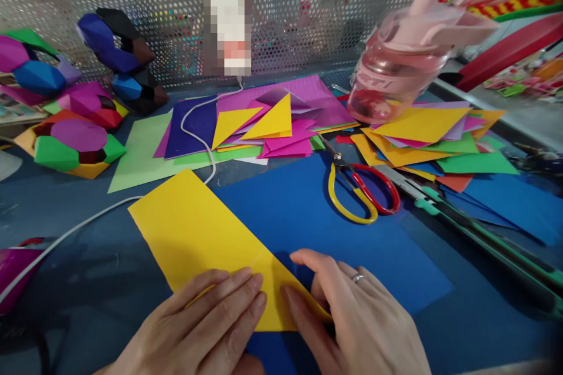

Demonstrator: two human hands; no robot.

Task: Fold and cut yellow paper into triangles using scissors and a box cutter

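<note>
A yellow sheet of paper (197, 228), which looks folded, lies slanted over a larger blue sheet (281, 199). My left hand (211, 316) rests flat on the yellow paper's near part, its fingers stretched out and side by side. At the paper's right edge is my right hand (356, 310), with a ring on one finger. Its thumb lies on the yellow surface and its curled fingers are beyond the edge, so the paper's right corner sits between them. What the fingertips do under the edge is partly hidden.
Scissors (352, 181) and a green-black utility knife (440, 205) lie to the right. Behind are coloured paper pieces (272, 123), another paper pile (431, 129) and a pink bottle (396, 64). Folded paper models (83, 135) stand left. A white cable (88, 225) crosses the table.
</note>
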